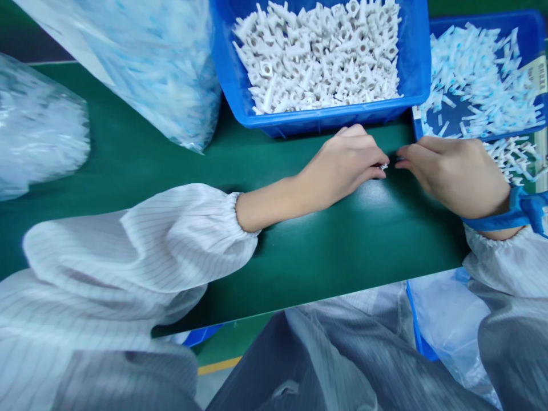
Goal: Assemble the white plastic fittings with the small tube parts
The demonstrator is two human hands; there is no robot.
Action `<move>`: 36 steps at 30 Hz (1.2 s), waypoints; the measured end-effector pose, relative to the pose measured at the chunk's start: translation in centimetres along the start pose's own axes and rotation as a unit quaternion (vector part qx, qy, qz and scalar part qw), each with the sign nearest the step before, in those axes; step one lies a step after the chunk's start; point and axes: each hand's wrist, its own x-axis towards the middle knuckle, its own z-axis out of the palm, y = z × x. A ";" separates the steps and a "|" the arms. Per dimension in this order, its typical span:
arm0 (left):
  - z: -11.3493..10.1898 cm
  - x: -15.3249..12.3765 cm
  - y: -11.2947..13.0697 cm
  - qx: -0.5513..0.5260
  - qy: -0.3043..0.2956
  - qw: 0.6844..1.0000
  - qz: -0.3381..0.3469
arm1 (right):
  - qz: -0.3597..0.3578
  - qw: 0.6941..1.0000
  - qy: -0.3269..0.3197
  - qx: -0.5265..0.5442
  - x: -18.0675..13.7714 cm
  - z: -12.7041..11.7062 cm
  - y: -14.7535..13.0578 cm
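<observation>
Over the green table, my left hand [346, 162] pinches a small white plastic part [383, 166] between thumb and fingertips; most of it is hidden. Facing it a short gap away, my right hand [458, 171] is closed in a pinch too, and whatever lies between its fingertips is too small and covered to name. A blue wristband [500, 220] circles the right wrist. Just beyond the left hand stands a blue bin [325, 117] heaped with white plastic fittings [317, 57]. Beside the right hand lies a loose pile of white parts [514, 157].
At the far right a shallow blue tray [488, 17] holds small translucent pieces with light-blue bits [475, 74]. Two clear bags of parts rest at the left: a large bluish bag [171, 68] and a whitish bag [38, 125]. The green table [325, 262] ends close to my lap.
</observation>
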 end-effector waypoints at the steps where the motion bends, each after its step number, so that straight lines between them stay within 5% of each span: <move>1: 0.0 0.0 0.1 0.001 -0.005 1.000 0.000 | -0.006 1.000 0.004 0.005 0.0 0.1 0.2; 13: -0.4 0.8 0.1 -0.037 -0.022 0.998 -0.037 | -0.009 0.983 0.031 0.179 0.4 -2.0 -0.2; 24: -0.6 1.4 0.3 -0.075 -0.026 0.996 -0.051 | -0.018 0.969 0.056 0.241 1.3 -1.2 -0.2; 30: -0.8 1.7 1.0 -0.081 -0.039 0.992 -0.085 | 0.044 0.974 0.019 0.221 1.4 -1.0 -0.8; 36: -0.5 2.0 1.1 -0.085 -0.027 0.991 -0.099 | 0.008 0.986 0.026 0.166 1.4 -1.1 -1.0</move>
